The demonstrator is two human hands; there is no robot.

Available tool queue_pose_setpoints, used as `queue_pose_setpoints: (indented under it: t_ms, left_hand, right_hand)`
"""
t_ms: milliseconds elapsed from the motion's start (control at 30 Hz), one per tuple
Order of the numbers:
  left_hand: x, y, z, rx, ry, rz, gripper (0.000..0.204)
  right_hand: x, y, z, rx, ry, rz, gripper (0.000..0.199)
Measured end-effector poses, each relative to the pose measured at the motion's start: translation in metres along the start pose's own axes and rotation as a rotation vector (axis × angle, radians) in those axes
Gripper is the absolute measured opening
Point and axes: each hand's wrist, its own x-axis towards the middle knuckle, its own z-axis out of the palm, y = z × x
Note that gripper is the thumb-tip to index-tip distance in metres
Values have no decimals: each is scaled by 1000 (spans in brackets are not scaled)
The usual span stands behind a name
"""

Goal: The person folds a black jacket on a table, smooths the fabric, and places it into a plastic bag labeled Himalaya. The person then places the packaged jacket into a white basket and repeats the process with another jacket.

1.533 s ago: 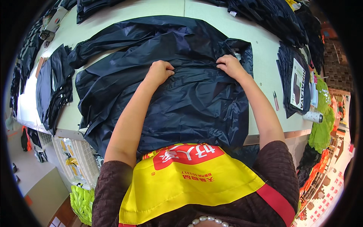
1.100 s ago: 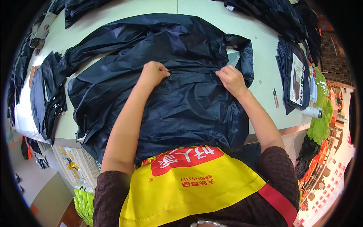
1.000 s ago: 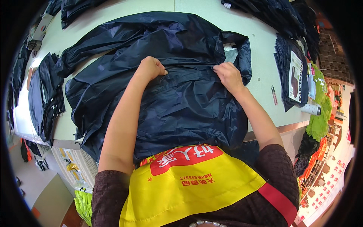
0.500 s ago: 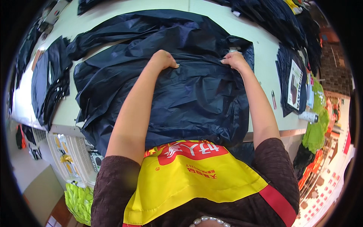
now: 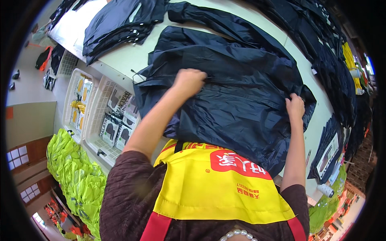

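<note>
A thin, shiny navy jacket point(image 5: 241, 92) lies spread and wrinkled before me, its near edge hanging against my yellow apron point(image 5: 225, 188). One long sleeve point(image 5: 225, 24) curves along its far side. My left hand point(image 5: 189, 83) is closed on the fabric at the left part of the jacket, its fingertips partly hidden. Over by the right edge, my right hand point(image 5: 295, 106) pinches the cloth with bent fingers. Both forearms reach across the near part of the jacket.
Stacked dark garments point(image 5: 124, 24) lie at the white table's point(image 5: 120, 56) far left, more point(image 5: 297, 28) along its far right. Below left stand white crates point(image 5: 94, 120) of packets and a lime-green pile point(image 5: 76, 184). A packaged pile point(image 5: 327, 154) and white roll point(image 5: 325, 190) sit right.
The view has swung left, bringing the crates and green pile further in. My left hand has moved toward the jacket's left side, and my hands are wider apart, both still on the cloth.
</note>
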Motion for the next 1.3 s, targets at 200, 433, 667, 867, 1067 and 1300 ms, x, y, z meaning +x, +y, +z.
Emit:
queue_pose_setpoints:
  t_ms: [200,433,667,867,1067,1300]
  left_hand:
    - [-86,-114,-51,88,145,-84,22]
    - [-76,-168,-63,-491,56,-456,30]
    - [-68,-179,-71,-548,-7,-429,30]
    - [-72,-185,-79,-845,-155,-508,22]
    - [-83,-193,-77,-1091,-155,-513,17]
    - [-86,-180,-52,-1217,160,-550,19]
  right_hand:
    - [-25,-186,-8,653,83,-803,46]
    - [-6,-274,32,673,-273,-669,16]
    - [-5,-271,15,623,-396,-645,19]
    - [4,-276,-9,431,-628,-553,18]
    - [-4,-273,18,570,-136,-618,13]
    - [-10,-280,24,566,-9,-586,13]
